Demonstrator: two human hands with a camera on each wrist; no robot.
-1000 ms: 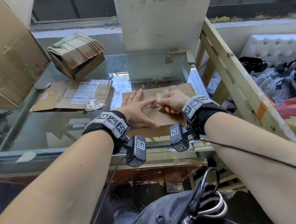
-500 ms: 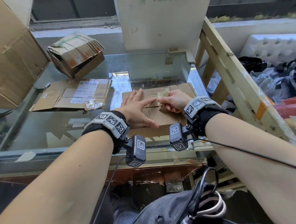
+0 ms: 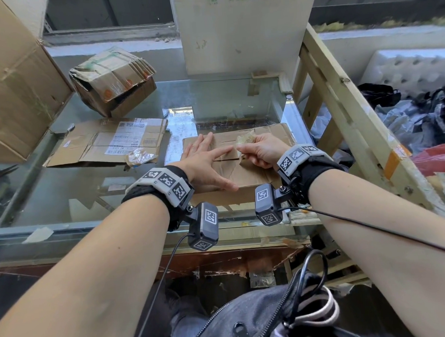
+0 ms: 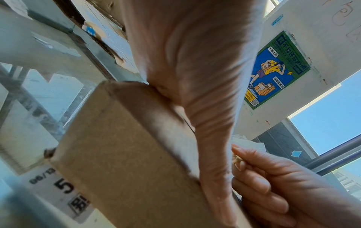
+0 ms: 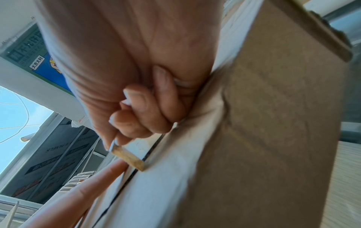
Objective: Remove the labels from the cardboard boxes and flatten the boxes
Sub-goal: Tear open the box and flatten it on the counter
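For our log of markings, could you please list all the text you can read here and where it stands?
"大吉大利": on the green and blue poster.
"06/1", "5": on the white label beside the box.
Shipping labels on the flattened cardboard: too small to read.

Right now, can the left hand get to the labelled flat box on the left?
Probably yes. The left hand lies flat on the near box, holding nothing, and bare glass lies between it and the labelled box.
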